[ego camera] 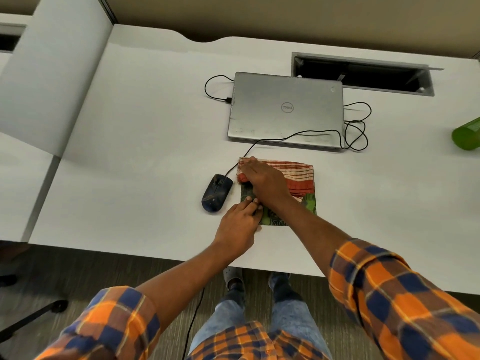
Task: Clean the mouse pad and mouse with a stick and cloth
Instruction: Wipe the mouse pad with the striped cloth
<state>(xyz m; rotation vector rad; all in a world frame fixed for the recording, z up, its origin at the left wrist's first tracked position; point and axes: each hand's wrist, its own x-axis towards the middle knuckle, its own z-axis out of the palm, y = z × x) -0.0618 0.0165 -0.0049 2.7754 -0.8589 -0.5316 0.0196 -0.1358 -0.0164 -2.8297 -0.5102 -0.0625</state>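
A green patterned mouse pad lies on the white desk. A folded orange-and-white striped cloth covers its far half. My right hand lies flat on the left part of the cloth, fingers pointing to the pad's far left corner. My left hand presses on the pad's near left corner with its fingers. A dark wired mouse sits on the desk just left of the pad, touched by neither hand. No stick is visible.
A closed silver laptop lies behind the pad, with black cables looping at its right and left. A green bottle lies at the right edge. An open cable hatch is at the back. A partition stands left.
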